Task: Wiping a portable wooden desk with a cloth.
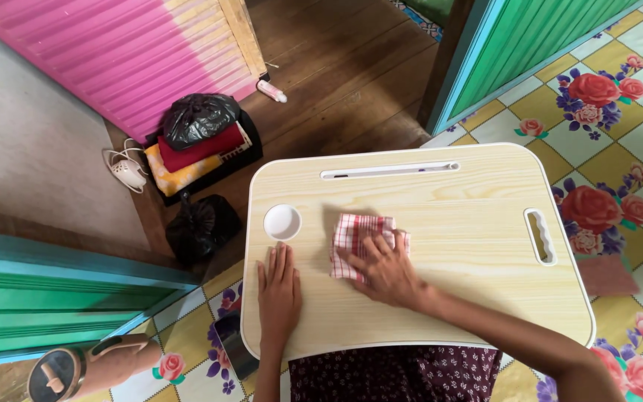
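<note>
Cloth point(359, 240), red-and-white checked, lies under the right hand point(386, 269), whose spread fingers press it flat on the tray point(440, 298). The left hand point(278, 292) rests flat with released fingers, beside it on the left. Just beyond the left fingertips is a round white cup hole point(282, 222); the cloth could catch there if it slides that way. The tray could also tip if the pressing moves near an edge. I count one cloth, one tray, two hands, one slot point(388, 170) further away, one handle point(541, 236) well to the right.
</note>
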